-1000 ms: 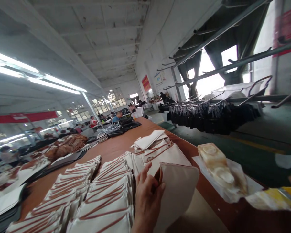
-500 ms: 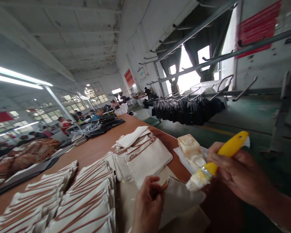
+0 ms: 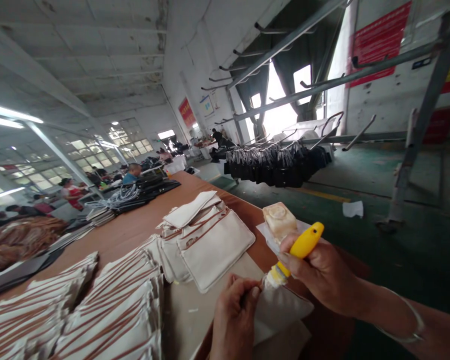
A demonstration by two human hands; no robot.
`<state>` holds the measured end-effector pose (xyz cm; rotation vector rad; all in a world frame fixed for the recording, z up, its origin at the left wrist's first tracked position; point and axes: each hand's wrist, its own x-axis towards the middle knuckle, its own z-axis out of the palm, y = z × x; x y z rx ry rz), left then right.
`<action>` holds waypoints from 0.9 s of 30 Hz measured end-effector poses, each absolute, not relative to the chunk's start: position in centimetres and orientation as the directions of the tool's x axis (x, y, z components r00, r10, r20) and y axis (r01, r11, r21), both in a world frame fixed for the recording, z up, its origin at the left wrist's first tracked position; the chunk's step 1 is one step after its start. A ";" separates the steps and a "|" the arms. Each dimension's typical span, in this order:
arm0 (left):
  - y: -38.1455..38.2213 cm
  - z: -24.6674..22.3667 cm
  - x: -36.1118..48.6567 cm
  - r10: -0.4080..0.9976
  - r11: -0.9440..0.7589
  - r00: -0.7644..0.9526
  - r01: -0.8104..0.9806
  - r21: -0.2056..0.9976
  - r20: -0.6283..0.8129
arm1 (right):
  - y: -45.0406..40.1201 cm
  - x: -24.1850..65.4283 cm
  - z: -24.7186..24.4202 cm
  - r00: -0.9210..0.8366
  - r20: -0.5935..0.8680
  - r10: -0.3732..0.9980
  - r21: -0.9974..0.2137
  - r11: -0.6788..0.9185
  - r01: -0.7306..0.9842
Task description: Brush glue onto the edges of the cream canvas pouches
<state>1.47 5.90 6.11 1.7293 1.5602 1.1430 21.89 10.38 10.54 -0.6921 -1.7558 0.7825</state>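
Note:
My right hand (image 3: 324,275) grips a yellow-handled brush (image 3: 303,242), its bristles coated in white paste. The brush tip touches the edge of a pale fabric pouch piece (image 3: 279,312), close to my left fingertips. With thumb and fingers pinched, my left hand (image 3: 235,310) holds that piece by its brown-trimmed edge. Behind the brush sits a cream, paste-smeared container (image 3: 279,220) on a white sheet. Finished-looking pale pouches with brown trim (image 3: 217,245) lie in a loose pile just beyond my left hand.
Long overlapping rows of pale pieces with brown strips (image 3: 116,305) cover the left of the brown table (image 3: 195,182). Black goods with pale straps (image 3: 135,192) lie farther back. A metal rack (image 3: 285,102) with hanging black items (image 3: 277,165) stands right. Several people work in the background.
My right hand has brought the brush left and down, from above the piece onto its edge by my left fingers. The whole view has shifted slightly to the right.

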 end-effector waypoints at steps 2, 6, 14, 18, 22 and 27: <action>5.9 6.2 1.7 0.970 -0.198 -0.022 0.508 0.838 0.243 | 10.9 21.9 10.3 -0.267 0.650 0.712 -0.706 0.695 0.134; 6.1 6.1 1.6 0.974 -0.176 -0.028 0.530 0.830 0.224 | 10.7 22.7 10.3 -0.205 0.700 0.685 -0.657 0.729 0.194; 6.4 5.3 2.0 0.982 -0.171 0.015 0.500 0.849 0.188 | 10.2 22.4 9.9 -0.321 0.684 0.655 -0.650 0.747 0.139; 6.4 5.2 1.7 0.983 -0.161 0.004 0.524 0.837 0.186 | 10.3 23.3 9.5 -0.236 0.720 0.653 -0.617 0.757 0.213; 6.5 5.4 1.5 0.979 -0.167 -0.004 0.545 0.821 0.202 | 9.3 23.4 9.5 -0.286 0.707 0.647 -0.627 0.760 0.170; 6.0 5.4 1.9 0.955 -0.270 0.050 0.545 0.794 0.291 | 9.9 22.8 9.2 -0.205 0.719 0.665 -0.649 0.747 0.147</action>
